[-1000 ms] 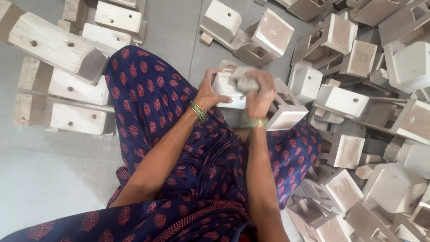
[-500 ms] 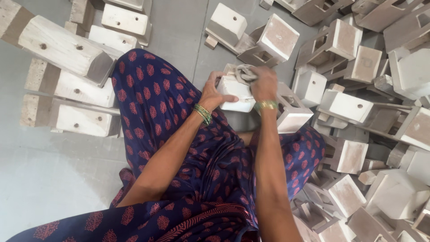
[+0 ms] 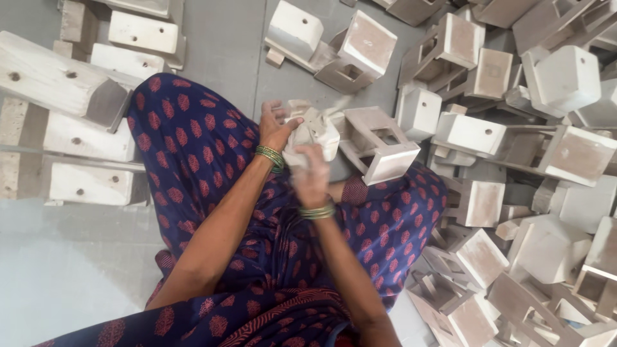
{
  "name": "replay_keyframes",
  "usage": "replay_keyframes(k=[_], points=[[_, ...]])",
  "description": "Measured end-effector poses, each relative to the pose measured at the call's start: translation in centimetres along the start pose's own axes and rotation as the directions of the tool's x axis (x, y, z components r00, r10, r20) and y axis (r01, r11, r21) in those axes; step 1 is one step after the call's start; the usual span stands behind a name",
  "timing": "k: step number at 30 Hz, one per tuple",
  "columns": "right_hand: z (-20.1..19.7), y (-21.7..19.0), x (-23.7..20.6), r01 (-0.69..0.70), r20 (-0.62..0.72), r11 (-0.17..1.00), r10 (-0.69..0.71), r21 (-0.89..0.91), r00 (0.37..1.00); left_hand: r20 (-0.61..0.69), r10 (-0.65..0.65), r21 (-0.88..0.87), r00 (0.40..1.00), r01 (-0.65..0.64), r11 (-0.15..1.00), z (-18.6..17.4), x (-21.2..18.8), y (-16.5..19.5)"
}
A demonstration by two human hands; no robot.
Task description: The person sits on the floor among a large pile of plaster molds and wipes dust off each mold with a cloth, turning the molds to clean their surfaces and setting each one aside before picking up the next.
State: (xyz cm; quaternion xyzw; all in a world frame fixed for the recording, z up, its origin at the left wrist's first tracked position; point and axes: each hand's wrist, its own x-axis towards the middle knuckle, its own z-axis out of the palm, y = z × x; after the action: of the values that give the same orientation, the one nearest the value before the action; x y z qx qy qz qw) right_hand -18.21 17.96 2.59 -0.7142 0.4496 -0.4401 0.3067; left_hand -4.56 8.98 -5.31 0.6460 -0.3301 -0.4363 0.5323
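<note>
While the small white block (image 3: 307,132) is gripped in the closed left hand (image 3: 275,125), just above the blurred right hand (image 3: 310,175), seemingly closed on it, it is best steadied firmly; painted stools (image 3: 379,144) lie piled rightward.

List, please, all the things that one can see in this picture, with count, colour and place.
Pale cloth: one, off-white, crumpled, held in front of the lap.
White wooden pieces: many, whitish with bare brown faces, piled at right and top.
Stacked wooden blocks: several, whitish with drilled holes, at left.
Floor: grey, lower left.
Garment: one, dark blue with red motifs, over the legs.
Bangles: green, on both wrists.
Left hand: grips the cloth.
Right hand: blurred, on the cloth.
</note>
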Motion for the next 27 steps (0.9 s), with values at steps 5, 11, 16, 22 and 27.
replay_keyframes(k=[5, 11, 16, 22, 27], points=[[-11.4, 4.2, 7.8, 0.097, -0.135, 0.929, -0.154, -0.356, 0.979, 0.018, -0.137, 0.007, 0.990, 0.137, 0.991, 0.5, -0.5, 0.4], [-14.0, 12.7, 15.0, 0.021, 0.306, 0.651, 0.328, -0.759, 0.893, -0.045, -0.015, 0.105, 0.999, 0.020, 0.994, 1.1, -1.2, 0.5], [-7.1, 13.0, 13.4, 0.220, 0.526, 0.766, 0.175, -0.604, 0.832, -0.076, 0.041, 0.202, 0.996, -0.025, 0.979, 1.4, -1.5, -0.1], [-12.5, 12.4, 15.2, -0.099, 0.271, 0.597, 0.499, -0.796, 0.823, -0.074, 0.066, 0.219, 0.995, -0.048, 0.974, 1.7, -1.4, -0.6], [-12.9, 11.9, 15.4, -0.069, 0.267, 0.516, 0.547, -0.854, 0.793, -0.077, 0.109, 0.235, 0.991, -0.088, 0.968, 2.0, -1.4, -0.7]])
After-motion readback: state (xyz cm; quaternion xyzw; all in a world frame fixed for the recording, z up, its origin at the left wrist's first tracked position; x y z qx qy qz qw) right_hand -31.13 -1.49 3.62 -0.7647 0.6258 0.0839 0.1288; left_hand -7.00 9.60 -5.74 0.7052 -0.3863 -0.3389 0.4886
